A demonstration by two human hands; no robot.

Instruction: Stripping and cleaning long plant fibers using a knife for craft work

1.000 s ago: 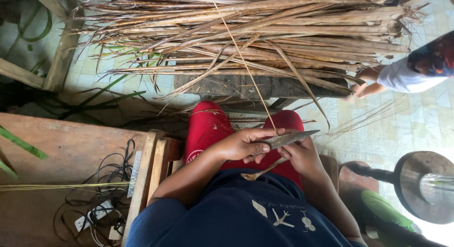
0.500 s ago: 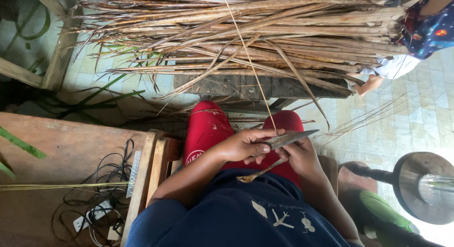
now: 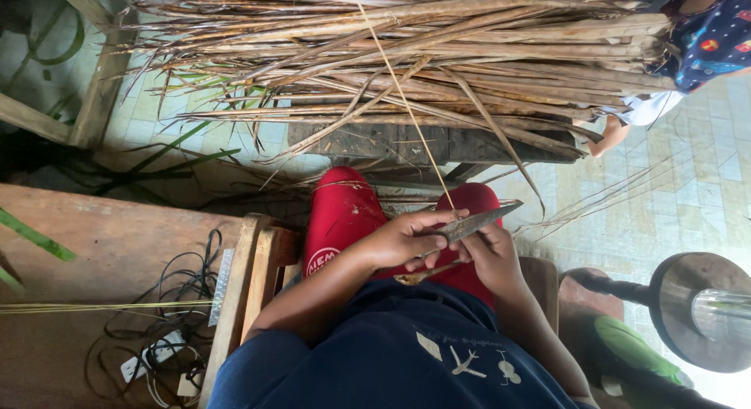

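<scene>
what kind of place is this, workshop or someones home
Probably a home craft or porch work area: a big pile of dried palm leaves lies on a tiled floor, and the left hand and right hand work a knife against a thin leaf rib.

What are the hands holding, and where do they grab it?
The right hand holds a knife near its handle end, the blade pointing away. The left hand pinches a thin pale leaf rib near its lower end, against the blade.

Knife (image 3: 477,223) handle hidden inside right hand (image 3: 489,256), thin strip (image 3: 403,96) cut off at top edge, another person (image 3: 696,41) mostly out of frame
</scene>
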